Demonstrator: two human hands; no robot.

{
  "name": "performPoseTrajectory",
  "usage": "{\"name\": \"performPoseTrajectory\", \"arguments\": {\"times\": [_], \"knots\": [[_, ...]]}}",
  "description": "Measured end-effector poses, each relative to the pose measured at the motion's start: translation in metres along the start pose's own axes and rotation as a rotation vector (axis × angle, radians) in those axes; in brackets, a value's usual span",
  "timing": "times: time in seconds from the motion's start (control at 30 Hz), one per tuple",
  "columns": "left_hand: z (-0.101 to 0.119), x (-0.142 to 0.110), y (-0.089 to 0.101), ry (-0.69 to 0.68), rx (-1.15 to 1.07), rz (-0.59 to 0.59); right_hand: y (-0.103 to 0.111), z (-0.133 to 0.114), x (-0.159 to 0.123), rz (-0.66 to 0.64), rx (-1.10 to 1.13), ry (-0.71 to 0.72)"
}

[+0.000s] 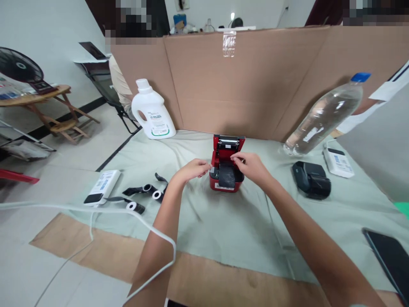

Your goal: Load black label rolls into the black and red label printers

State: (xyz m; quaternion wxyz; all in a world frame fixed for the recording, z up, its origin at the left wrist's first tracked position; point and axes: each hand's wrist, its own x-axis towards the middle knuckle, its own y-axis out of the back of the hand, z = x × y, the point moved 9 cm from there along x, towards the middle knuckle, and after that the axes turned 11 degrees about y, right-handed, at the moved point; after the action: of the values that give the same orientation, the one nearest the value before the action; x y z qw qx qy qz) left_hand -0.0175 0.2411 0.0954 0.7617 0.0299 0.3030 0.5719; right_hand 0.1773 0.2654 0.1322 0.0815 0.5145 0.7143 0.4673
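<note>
A small red-and-black printer (226,183) stands on the cloth in front of me with its lid (228,143) raised. A wide black strip (226,175) hangs out over its front, from inside the compartment. My left hand (195,169) is at the printer's left edge, thumb and fingers drawn together, the tips at a small pale part there. On the other side, my right hand (251,165) reaches over the right edge by the lid's base, its fingers pinched. Whatever is between either hand's fingertips is too small to make out.
Several rolls with black film (148,189) lie left of my left forearm, near a white boxy device (102,187). A white jug (155,113) and clear bottle (326,115) stand by the cardboard screen (243,81). A black device (311,179) and phone (388,260) lie right. A pale cable (96,209) crosses the left foreground.
</note>
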Motion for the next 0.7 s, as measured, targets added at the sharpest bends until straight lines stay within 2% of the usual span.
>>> {"name": "performPoseTrajectory", "arguments": {"times": [0.07,0.17,0.2,0.27,0.37,0.47,0.53,0.63,0.7], "knots": [[-0.002,0.003,0.002,-0.014,-0.028,0.008,-0.020,-0.008,0.031,-0.313,-0.170,0.031],[-0.007,0.014,0.002,-0.037,-0.123,0.011,-0.054,-0.011,0.052,-0.731,-0.417,0.032],[-0.008,0.020,0.002,-0.048,-0.175,0.024,-0.063,-0.011,0.054,-0.826,-0.480,0.012],[-0.013,0.032,0.004,-0.093,-0.311,0.097,-0.073,-0.012,0.056,-0.917,-0.575,-0.028],[-0.027,0.048,0.009,-0.210,-0.586,0.285,-0.075,-0.017,0.057,-0.880,-0.660,-0.043],[-0.052,0.061,0.008,-0.284,-0.843,0.422,-0.055,-0.029,0.052,-0.739,-0.665,-0.018],[-0.064,0.068,0.004,-0.307,-0.906,0.449,-0.033,-0.046,0.050,-0.605,-0.587,0.002],[-0.070,0.074,0.000,-0.332,-0.876,0.453,0.000,-0.082,0.059,-0.353,-0.347,0.069],[-0.070,0.074,0.000,-0.342,-0.854,0.467,0.003,-0.110,0.078,-0.209,-0.148,0.177]]}}
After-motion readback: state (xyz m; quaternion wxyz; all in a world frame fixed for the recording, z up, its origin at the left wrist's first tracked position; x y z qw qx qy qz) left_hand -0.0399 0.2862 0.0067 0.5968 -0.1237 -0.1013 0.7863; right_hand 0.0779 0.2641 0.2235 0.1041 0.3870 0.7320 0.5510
